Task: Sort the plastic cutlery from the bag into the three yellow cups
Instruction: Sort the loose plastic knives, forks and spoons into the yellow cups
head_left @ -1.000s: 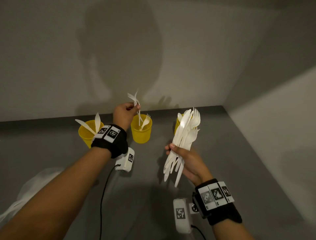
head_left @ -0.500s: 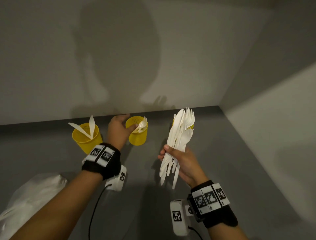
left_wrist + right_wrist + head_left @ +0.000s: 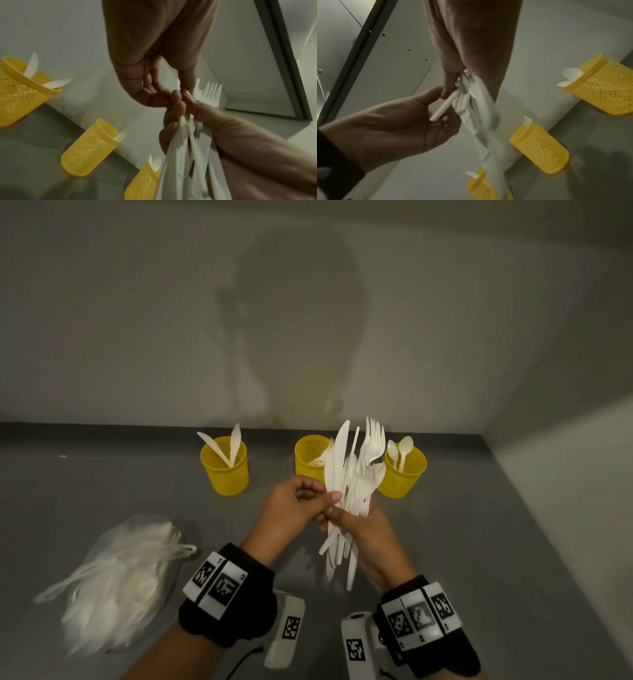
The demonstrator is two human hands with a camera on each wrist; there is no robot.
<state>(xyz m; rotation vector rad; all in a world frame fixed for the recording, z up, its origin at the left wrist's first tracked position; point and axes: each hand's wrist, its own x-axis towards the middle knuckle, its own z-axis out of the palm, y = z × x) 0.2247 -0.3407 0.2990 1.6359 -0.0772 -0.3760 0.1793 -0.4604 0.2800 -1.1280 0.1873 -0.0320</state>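
Three yellow mesh cups stand in a row by the back wall: the left cup (image 3: pixel 224 470) holds two knives, the middle cup (image 3: pixel 308 457) forks, the right cup (image 3: pixel 406 477) two spoons. My right hand (image 3: pixel 359 525) grips a bundle of white plastic cutlery (image 3: pixel 352 470) upright in front of the middle and right cups. My left hand (image 3: pixel 305 501) meets the bundle from the left. In the right wrist view the left hand (image 3: pixel 436 108) pinches the handle of one white piece (image 3: pixel 442 108) at the bundle's edge. Which kind of piece it is stays hidden.
A crumpled clear plastic bag (image 3: pixel 120 587) with more white cutlery lies on the grey table (image 3: pixel 479 542) at the near left. Walls close the table at the back and on the right.
My left hand let a fork go into the middle cup, then came back right to the bundle and took hold of one piece. The right hand kept its grip on the bundle.
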